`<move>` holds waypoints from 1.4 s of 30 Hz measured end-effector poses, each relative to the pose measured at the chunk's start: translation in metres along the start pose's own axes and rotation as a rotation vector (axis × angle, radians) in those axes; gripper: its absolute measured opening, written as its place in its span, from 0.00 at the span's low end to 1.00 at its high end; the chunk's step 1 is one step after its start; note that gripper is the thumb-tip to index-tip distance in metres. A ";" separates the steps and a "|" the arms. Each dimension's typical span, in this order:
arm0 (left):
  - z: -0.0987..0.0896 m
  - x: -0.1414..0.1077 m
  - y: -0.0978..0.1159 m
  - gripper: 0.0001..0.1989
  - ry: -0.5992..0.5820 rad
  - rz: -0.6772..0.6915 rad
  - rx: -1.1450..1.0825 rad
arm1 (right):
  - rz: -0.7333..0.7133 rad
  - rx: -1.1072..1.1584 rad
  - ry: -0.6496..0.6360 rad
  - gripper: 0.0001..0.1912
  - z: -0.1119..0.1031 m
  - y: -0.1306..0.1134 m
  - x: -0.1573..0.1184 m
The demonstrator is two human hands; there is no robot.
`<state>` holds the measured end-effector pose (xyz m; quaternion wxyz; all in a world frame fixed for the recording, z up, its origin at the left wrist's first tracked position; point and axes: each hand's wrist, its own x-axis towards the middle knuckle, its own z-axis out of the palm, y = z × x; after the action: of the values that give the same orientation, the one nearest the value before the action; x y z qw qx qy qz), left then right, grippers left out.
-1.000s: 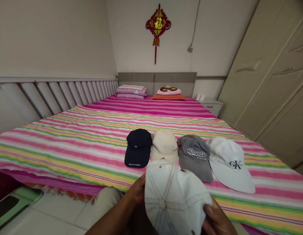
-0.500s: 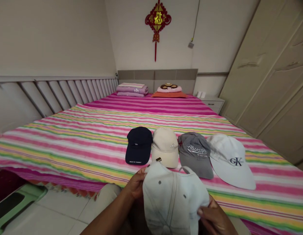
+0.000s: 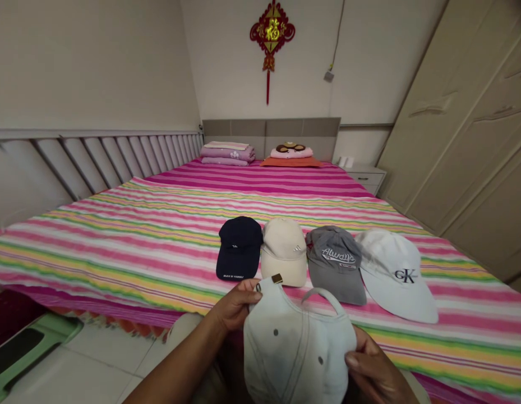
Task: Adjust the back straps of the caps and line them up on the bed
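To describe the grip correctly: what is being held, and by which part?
A pale cap: the left hand grips its rear edge near the strap's metal clasp; the right hand grips its opposite side edge.

Pale cap (image 3: 291, 356) rotated: rear strap (image 3: 330, 296) and metal buckle (image 3: 277, 278) now exposed. Left hand (image 3: 235, 306) shifted up, fingers now beside the buckle.

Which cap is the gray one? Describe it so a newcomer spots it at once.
On the bed with the striped cover, four caps lie in a row near the close edge. The gray cap is third from the left, between the beige cap and the white "CK" cap. Only it bears "Always" in white script.
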<state>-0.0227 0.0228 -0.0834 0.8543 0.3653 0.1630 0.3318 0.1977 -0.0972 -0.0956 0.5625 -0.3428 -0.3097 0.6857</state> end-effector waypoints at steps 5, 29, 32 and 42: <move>0.006 -0.002 0.002 0.14 0.015 -0.010 0.079 | -0.022 -0.017 0.004 0.21 0.000 -0.007 0.005; 0.043 0.004 0.012 0.14 0.241 -0.001 0.474 | -0.265 -0.148 0.004 0.12 0.027 -0.048 0.013; 0.050 0.005 0.012 0.14 0.255 -0.011 0.496 | -0.270 -0.176 -0.011 0.10 0.030 -0.056 0.014; 0.071 0.010 0.016 0.15 0.152 -0.026 0.574 | -0.224 -0.550 0.067 0.14 0.063 -0.065 0.025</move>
<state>0.0145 0.0016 -0.0239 0.7054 0.5641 0.3184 0.2877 0.1791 -0.0636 -0.0099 0.5306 -0.4683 -0.5012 0.4980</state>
